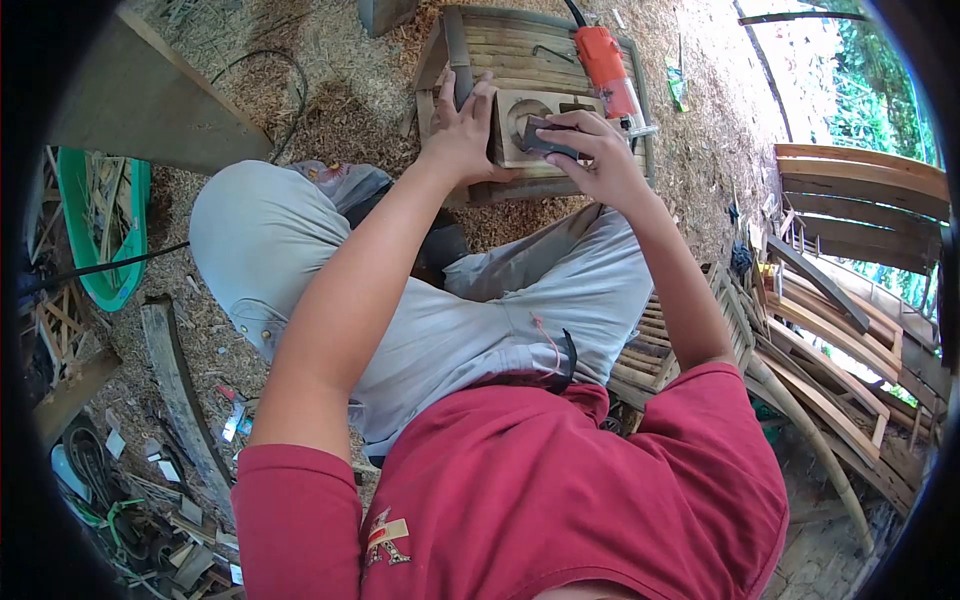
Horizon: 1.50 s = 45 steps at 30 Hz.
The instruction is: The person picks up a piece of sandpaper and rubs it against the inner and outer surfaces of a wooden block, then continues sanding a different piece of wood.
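Observation:
A pale wooden block (pixel 509 148) with a round hollow lies on a slatted bamboo stand (pixel 505 45). My left hand (pixel 465 133) is spread against the block's left side, fingers apart, with its thumb along the near edge. My right hand (pixel 598 155) pinches a dark, flat piece (pixel 558 138) between thumb and fingers. That piece rests over the hollow, tilted, and covers part of it. What it is made of cannot be told. Just beyond my right hand, a red-orange power tool (pixel 606 72) lies on the stand's right side.
Wood shavings cover the ground (pixel 340 110). A board (pixel 150 95) stands at the upper left, near a green tub (pixel 75 215) of scraps. Wooden frames and planks (pixel 840 330) are piled at the right. A black cord (pixel 300 75) curls on the ground.

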Each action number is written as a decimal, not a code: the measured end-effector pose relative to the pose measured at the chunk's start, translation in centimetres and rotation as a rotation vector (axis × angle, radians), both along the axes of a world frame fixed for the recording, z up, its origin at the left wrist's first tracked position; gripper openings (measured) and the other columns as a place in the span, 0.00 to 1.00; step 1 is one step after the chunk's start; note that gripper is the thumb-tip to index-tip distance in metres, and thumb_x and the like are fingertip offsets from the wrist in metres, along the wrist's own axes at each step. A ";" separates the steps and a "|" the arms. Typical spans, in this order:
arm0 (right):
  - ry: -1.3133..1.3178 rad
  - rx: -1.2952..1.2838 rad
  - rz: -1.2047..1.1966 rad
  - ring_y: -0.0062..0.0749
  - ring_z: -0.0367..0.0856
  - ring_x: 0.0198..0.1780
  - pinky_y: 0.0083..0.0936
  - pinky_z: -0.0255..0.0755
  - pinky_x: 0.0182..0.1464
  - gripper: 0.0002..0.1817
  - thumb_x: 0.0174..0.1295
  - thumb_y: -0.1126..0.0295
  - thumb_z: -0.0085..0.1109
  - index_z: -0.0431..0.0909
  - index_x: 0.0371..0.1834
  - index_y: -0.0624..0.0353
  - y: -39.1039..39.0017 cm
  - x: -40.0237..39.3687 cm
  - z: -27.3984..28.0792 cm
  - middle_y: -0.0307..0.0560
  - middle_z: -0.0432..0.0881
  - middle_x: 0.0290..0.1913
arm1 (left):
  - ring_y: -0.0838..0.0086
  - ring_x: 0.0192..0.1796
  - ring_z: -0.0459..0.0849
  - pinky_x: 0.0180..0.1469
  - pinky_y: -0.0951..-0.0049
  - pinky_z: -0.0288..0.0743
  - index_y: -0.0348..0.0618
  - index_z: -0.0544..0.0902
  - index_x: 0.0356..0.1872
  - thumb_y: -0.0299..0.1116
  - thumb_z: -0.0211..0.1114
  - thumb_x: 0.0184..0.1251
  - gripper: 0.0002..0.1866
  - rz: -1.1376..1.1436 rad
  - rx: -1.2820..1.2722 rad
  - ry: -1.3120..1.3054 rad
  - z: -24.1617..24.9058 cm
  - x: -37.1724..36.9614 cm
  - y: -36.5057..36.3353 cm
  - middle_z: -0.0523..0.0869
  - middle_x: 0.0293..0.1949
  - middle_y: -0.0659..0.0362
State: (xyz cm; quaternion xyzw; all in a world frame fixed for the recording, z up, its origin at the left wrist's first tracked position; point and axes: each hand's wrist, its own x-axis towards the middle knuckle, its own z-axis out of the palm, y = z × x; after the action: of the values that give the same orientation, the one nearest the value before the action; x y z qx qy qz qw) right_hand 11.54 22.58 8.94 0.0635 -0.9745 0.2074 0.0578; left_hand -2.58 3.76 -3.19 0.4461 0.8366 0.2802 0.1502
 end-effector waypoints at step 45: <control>0.399 -0.156 -0.610 0.50 0.90 0.60 0.39 0.80 0.66 0.17 0.74 0.71 0.70 0.90 0.64 0.59 -1.5 1.6 -2.5 0.56 0.91 0.59 | 0.31 0.91 0.27 0.92 0.34 0.38 0.40 0.41 0.90 0.77 0.85 0.40 0.86 0.056 -0.008 0.087 -0.5 0.8 -0.2 0.47 0.93 0.47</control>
State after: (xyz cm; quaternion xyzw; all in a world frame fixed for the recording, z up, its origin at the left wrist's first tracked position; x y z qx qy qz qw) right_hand 13.12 21.05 6.47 -0.1952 -0.8995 0.2379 0.3103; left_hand -1.82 3.58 -3.71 0.4339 0.8555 0.2615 0.1075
